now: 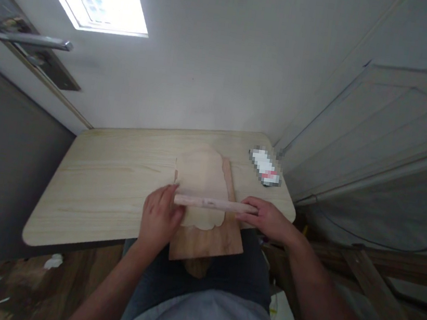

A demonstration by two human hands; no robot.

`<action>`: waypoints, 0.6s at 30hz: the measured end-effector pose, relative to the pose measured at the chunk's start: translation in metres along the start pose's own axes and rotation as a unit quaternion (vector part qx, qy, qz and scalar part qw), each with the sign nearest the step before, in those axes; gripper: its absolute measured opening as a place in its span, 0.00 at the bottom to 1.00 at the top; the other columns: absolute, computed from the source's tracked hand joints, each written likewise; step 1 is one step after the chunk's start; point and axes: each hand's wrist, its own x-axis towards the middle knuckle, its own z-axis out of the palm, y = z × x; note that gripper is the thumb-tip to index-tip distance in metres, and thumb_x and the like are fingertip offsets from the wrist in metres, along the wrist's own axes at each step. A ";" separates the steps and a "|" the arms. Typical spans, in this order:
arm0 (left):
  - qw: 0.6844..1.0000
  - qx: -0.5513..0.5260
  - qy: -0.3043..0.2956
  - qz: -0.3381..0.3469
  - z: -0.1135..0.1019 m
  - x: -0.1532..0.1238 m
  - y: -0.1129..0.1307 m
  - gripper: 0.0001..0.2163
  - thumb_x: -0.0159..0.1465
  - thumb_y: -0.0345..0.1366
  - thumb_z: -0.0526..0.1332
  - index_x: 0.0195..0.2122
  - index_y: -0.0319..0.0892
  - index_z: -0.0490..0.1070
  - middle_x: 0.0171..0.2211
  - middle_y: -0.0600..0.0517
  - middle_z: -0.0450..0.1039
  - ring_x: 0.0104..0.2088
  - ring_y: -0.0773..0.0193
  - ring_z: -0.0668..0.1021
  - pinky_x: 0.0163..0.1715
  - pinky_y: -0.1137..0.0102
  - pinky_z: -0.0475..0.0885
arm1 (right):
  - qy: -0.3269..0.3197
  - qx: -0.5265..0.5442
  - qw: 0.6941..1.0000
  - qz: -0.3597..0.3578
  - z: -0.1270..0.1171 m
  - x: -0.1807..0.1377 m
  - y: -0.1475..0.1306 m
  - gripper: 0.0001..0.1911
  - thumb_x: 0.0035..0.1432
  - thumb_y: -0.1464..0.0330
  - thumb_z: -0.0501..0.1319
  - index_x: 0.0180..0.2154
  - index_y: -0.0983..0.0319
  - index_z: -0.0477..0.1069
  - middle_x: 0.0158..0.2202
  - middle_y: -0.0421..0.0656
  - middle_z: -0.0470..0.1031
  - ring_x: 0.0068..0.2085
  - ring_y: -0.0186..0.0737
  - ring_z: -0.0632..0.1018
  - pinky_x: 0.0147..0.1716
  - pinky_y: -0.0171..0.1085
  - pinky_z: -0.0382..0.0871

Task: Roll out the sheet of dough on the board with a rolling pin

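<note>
A wooden rolling pin (211,203) lies crosswise over a flat sheet of pale dough (199,176). The dough rests on a brown wooden board (222,240) that juts over the near edge of a light wooden table (108,183). My left hand (159,219) presses on the pin's left end with fingers laid flat and slightly curled over it. My right hand (264,218) holds the right end, fingers curled around it. The dough stretches from the pin toward the far side of the board.
A small white and red object (265,167), blurred out, lies at the table's far right corner. A white wall and door with a metal handle (28,40) stand behind the table. Wooden beams (379,276) lie on the floor to the right.
</note>
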 end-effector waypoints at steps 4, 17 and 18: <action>0.984 -0.087 -0.021 -0.154 -0.002 0.013 -0.028 0.24 0.64 0.45 0.59 0.59 0.39 0.67 0.45 0.43 0.78 0.46 0.50 0.77 0.50 0.55 0.70 | 0.034 0.009 0.999 0.005 0.011 0.014 -0.001 0.18 0.55 0.52 0.64 0.36 0.60 0.74 0.29 0.37 0.72 0.32 0.37 0.71 0.31 0.33 0.61; 0.947 -0.217 -0.161 -0.172 -0.015 0.016 0.005 0.22 0.61 0.40 0.59 0.57 0.43 0.71 0.19 0.60 0.63 0.21 0.66 0.68 0.26 0.71 0.62 | 0.093 0.053 0.991 0.076 0.030 0.010 0.004 0.21 0.55 0.47 0.61 0.31 0.59 0.69 0.24 0.35 0.69 0.28 0.36 0.70 0.26 0.33 0.59; 0.945 -0.226 -0.157 -0.178 -0.014 0.015 0.008 0.20 0.60 0.38 0.60 0.54 0.42 0.73 0.19 0.59 0.64 0.22 0.66 0.68 0.25 0.71 0.61 | 0.095 0.048 0.992 0.075 0.029 0.010 0.004 0.22 0.56 0.47 0.61 0.31 0.59 0.70 0.24 0.35 0.69 0.28 0.36 0.70 0.27 0.33 0.59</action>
